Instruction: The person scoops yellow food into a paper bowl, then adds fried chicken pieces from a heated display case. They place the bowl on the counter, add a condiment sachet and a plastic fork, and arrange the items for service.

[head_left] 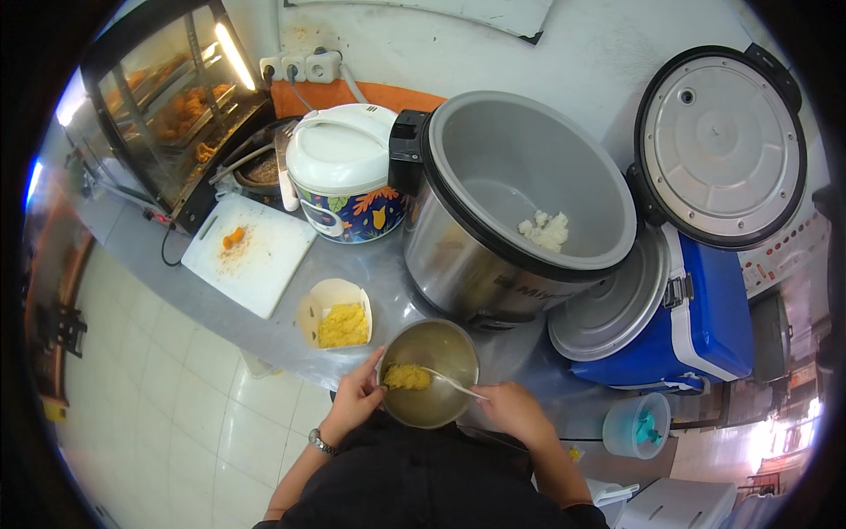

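My left hand (357, 395), with a watch on its wrist, is closed on the left rim of a round metal bowl (449, 353). A mound of yellow food (405, 377), perhaps rice, lies at the bowl's left side. My right hand (511, 411) grips the handle of a pale spoon (454, 383), whose far end reaches into the yellow mound; its tip is hidden there. Just beyond the bowl on the left stands an open paper box (310, 310) with more of the same yellow food (343, 326) in it.
A large open rice cooker (458, 256) holds a white rice clump; its lid (723, 150) is raised. A smaller flowered rice cooker (348, 159), a cutting board (251, 273) with orange bits and a heated display case (167, 97) stand left. A blue cooler (714, 309) stands right.
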Tool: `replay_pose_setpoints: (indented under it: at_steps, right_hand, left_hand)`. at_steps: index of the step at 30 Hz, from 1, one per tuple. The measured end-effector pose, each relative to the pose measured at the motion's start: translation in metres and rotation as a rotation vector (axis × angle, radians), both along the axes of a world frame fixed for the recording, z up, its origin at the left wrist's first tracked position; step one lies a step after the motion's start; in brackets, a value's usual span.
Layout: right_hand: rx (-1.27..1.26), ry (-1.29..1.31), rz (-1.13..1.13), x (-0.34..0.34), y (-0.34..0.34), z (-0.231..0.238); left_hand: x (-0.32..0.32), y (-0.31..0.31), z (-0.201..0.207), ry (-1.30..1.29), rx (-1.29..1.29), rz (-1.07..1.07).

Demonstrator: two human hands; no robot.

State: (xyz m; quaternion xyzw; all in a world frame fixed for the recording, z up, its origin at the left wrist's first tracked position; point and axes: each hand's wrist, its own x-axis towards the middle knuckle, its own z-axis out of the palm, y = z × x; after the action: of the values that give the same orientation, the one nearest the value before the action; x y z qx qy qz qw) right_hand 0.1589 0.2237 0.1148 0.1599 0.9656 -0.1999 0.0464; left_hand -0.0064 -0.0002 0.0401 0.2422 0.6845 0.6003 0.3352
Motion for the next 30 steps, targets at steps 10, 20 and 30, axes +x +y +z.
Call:
replay_pose_setpoints:
  at_steps: [10,20,30]
  right_hand:
    - [-0.063,-0.031,-0.116,-0.001,-0.008,-0.003]
    - [-0.384,-0.055,-0.402,0.006,0.025,-0.042]
    - [-1.360,-0.138,-0.552,0.005,0.027,-0.115]
  left_hand:
    - [-0.003,0.007,0.009,0.079,-0.029,-0.066]
    - [-0.004,0.004,0.006,0.090,-0.056,-0.058]
    - [-0.008,0.000,-0.006,-0.163,0.044,-0.106]
